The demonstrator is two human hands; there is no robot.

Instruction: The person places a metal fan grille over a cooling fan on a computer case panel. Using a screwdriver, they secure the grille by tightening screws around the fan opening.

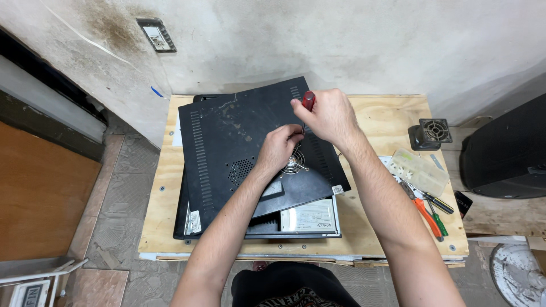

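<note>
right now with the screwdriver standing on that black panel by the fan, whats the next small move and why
Probably turn the red-handled screwdriver in place. The right hand grips its handle upright, the left hand steadies the shaft near the fan grille on the black panel; the tip itself is hidden.

Even soft overhead light, faint shadows, sharp centre, perhaps slight edge distortion

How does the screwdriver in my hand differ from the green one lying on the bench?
The red-handled screwdriver stands nearly upright, gripped by the right hand, with its tip down on the black panel near the fan grille. The green-handled screwdriver lies flat and untouched on the plywood table, beside orange-handled pliers. Both have slim metal shafts.
</note>
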